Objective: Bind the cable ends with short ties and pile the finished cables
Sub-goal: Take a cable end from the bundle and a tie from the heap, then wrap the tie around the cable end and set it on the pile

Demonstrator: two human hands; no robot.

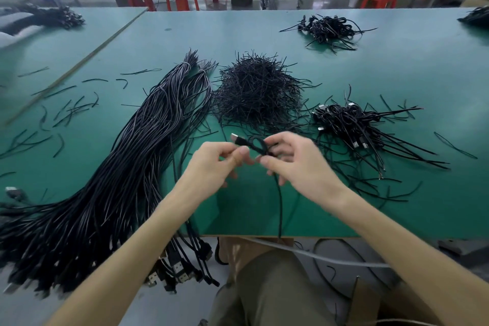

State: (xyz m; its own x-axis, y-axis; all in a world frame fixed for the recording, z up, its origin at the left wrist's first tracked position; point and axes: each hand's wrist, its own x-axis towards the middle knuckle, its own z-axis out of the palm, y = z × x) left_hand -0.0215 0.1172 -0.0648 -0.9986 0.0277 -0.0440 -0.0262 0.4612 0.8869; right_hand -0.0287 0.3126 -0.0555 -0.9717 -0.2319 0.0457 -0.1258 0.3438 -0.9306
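The wide green-topped worktable [370, 74] carries a long bundle of black cables [127, 167] on its left, the ends spilling over the near edge. A heaped mound of short black ties [256, 90] sits mid-table. A pile of tied black cables [352, 127] lies to the right, a smaller far pile [325, 29] sits behind, and stray ties [71, 108] are scattered on the left.

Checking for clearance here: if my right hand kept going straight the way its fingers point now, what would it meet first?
Probably the left hand. The right hand points leftward at it, both holding the looped cable between them; the gap looks small, though depth is unclear.
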